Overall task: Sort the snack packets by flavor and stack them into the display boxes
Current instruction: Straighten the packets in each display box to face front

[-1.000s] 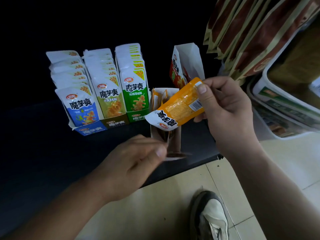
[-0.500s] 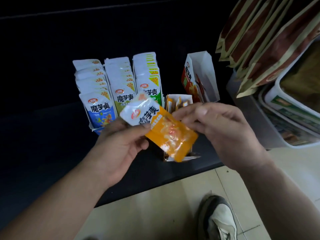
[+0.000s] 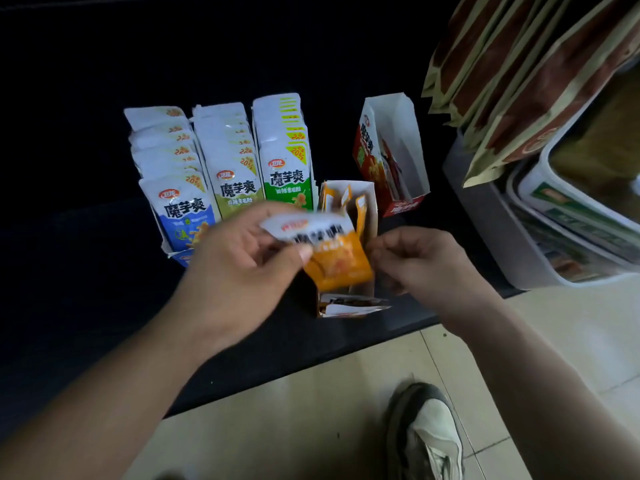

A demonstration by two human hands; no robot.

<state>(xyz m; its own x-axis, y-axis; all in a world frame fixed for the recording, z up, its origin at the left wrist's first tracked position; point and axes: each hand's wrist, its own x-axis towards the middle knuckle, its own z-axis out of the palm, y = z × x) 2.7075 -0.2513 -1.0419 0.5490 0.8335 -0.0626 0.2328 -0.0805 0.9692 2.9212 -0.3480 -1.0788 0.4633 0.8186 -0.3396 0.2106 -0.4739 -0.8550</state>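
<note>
My left hand [image 3: 242, 268] pinches an orange snack packet [image 3: 332, 261] by its white top, holding it upright over the front of the orange display box [image 3: 369, 202]. That box holds a few orange packets standing at its back. My right hand [image 3: 419, 261] hovers just right of the packet with fingers loosely curled, holding nothing. Left of the orange box stand three full boxes: blue packets [image 3: 180, 209], olive packets [image 3: 235, 188] and green packets [image 3: 285, 174]. A red display box [image 3: 412, 157] stands behind to the right with one packet inside.
All boxes sit on a black shelf [image 3: 86, 306] whose front edge runs above the tiled floor [image 3: 311, 427]. Large brown snack bags [image 3: 519, 81] and white bins [image 3: 571, 237] crowd the right side. My shoe [image 3: 426, 438] is on the floor below.
The orange packet passed from my right hand into my left, turned upright and moved over the orange box. My right hand let go and drew back to the right.
</note>
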